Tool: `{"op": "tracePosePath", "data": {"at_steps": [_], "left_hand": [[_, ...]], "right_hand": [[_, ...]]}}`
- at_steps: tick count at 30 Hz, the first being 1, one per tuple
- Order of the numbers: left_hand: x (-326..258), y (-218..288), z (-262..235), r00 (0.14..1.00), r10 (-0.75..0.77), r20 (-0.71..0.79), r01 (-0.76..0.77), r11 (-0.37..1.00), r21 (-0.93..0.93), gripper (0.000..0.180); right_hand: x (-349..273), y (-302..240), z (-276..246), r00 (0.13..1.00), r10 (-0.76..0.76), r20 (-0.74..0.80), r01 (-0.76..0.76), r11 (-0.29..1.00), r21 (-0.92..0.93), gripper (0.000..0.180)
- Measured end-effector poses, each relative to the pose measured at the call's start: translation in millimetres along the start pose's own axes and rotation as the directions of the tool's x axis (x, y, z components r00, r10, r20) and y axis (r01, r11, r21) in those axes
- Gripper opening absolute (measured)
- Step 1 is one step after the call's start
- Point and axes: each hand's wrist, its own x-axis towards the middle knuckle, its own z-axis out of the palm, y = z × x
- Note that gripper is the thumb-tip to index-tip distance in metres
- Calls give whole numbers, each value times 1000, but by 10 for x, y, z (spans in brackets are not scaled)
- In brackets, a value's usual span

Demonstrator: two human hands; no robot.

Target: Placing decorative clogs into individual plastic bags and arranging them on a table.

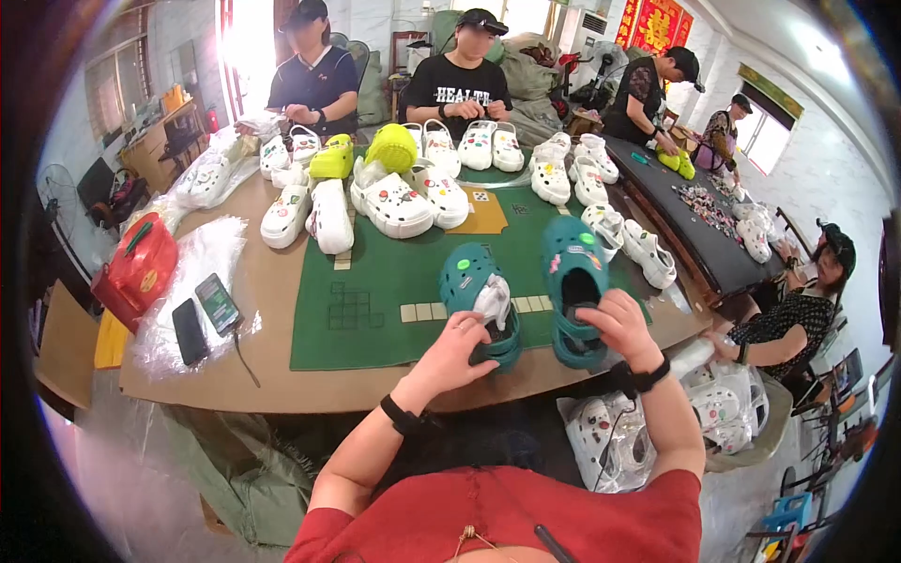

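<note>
"What do those teal clogs (571, 246) look made of?"

"Moulded plastic, rubbery and mostly matt; the white wad (493, 298) in one is crumpled, paper or thin film, I can't tell."

"And the green mat (375, 272)?"

"Smooth and dull, on a brown table (225, 380) with a matt, board-like top."

"That film (160, 352) catches the light."

"Clear plastic, wrinkled and glossy; the red container (141, 263) beside it is shiny plastic too."

- Teal, round-toed, perforated clog (462, 286): heel partly hidden by left hand (455, 352); crumpled white stuffing (492, 300) masks part of interior.
- Second teal clog (571, 251): toe interior unreadably dark.
- Multicoloured pieces (706, 208) on long black table (723, 267): too small to identify.
- Red fabric top (497, 516): cut off by lower edge.
</note>
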Motion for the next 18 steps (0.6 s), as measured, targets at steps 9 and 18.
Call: {"op": "tracePosePath", "data": {"at_steps": [9,18], "left_hand": [[-245,171,252,995,-24,-92,35,993,112,63],[-144,-3,369,998,-48,-50,53,994,99,57]], "right_hand": [[-234,17,970,910,415,-5,-414,908,63,41],[-358,-656,977,567,823,-16,-778,542,318,61]]}}
